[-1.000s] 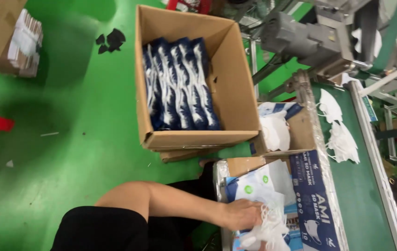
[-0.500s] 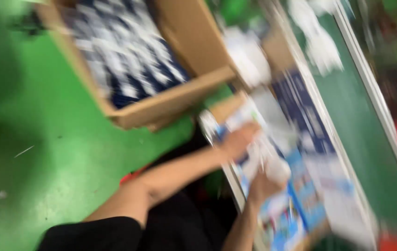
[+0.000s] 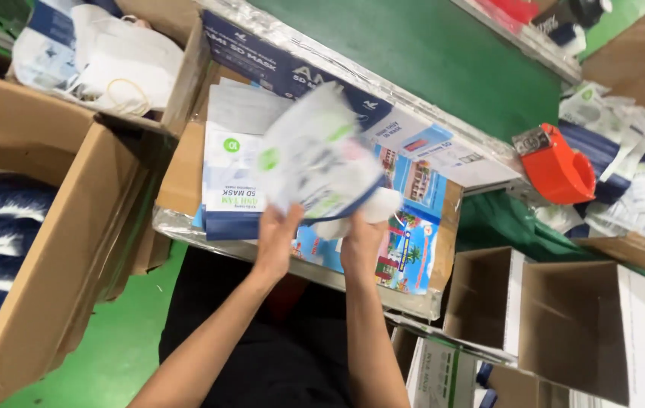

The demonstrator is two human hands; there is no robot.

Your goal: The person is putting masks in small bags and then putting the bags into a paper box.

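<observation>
Over tray at centre: left hand [image 3: 277, 240] and right hand [image 3: 362, 243] both closed on mask pouch [image 3: 313, 159], blurred. Looks light, floppy, slick; lower edge pinch suits. Orange tape dispenser [image 3: 558, 168] at 3 o'clock.

Two bare forearms come up from the near edge, without sleeves, watch, bracelet or gloves. The left hand [image 3: 277, 240] and right hand [image 3: 362, 245] show no rings on the parts that can be seen. Below them, between the arms, the person wears dark, nearly black clothing [image 3: 262, 340], plain and with no visible pattern.
</observation>
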